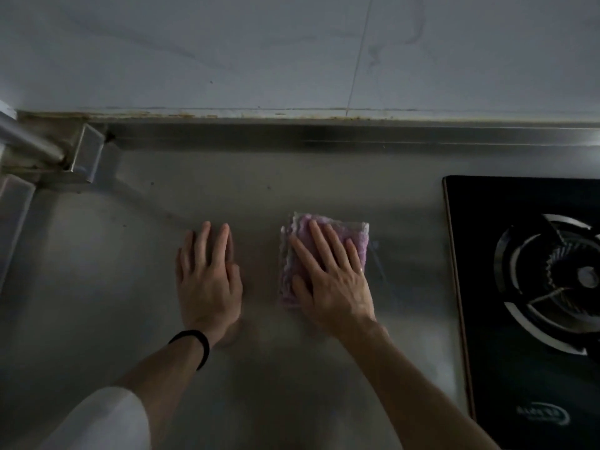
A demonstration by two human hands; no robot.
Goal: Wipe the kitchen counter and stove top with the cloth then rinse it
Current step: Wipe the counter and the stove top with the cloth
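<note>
We press our right hand [334, 280] flat on the folded pink cloth [357, 232], fingers [321, 245] straight and spread, gripping nothing. The cloth lies on the steel bench [130, 287], near the gas stove top [519, 254]. Our left hand [207, 280] rests flat beside it, also straight-fingered, bracing us. We'd keep even pressure and wipe in overlapping strokes toward the stove. No container shows here, so there are no contents to report.

pretty dim light, pale marbled wall tiles [194, 53] with faint grey veins, one thin grout line [360, 53] running down, grubby rust-stained seam [227, 113] along the bottom of the wall, steel ledge [324, 134] under it, boxy metal bracket [89, 151] in the far left corner
</note>
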